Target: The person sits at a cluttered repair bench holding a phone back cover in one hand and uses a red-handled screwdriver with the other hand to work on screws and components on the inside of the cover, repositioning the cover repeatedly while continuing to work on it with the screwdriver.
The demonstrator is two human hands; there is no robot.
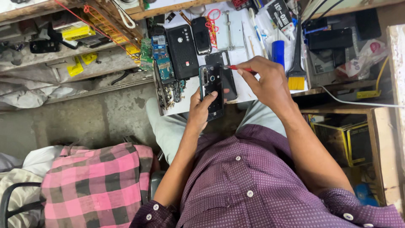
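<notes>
1. Gripping an opened dark smartphone (212,90), left hand (201,110) has its fingers wrapped round the lower body, held over the tabletop (242,52) edge.
2. Right hand (265,82) fingers pinch a red-handled screwdriver (238,68), tip at the phone's upper part.
3. Black back cover (182,51), circuit boards (162,63), yellow-bristled brush (297,71) lie nearby.

A glossy black smartphone (212,90) with a smooth, reflective back sits in the left hand (201,110), while the right hand (265,82) holds a red plastic-handled screwdriver (238,68) with a thin metal tip. Beneath lies a smooth white work board (236,50). A matt black phone back cover (182,50) looks finely textured. The brush (297,69) has yellow bristles. The checked pink cloth (99,185) appears soft and woven.
</notes>
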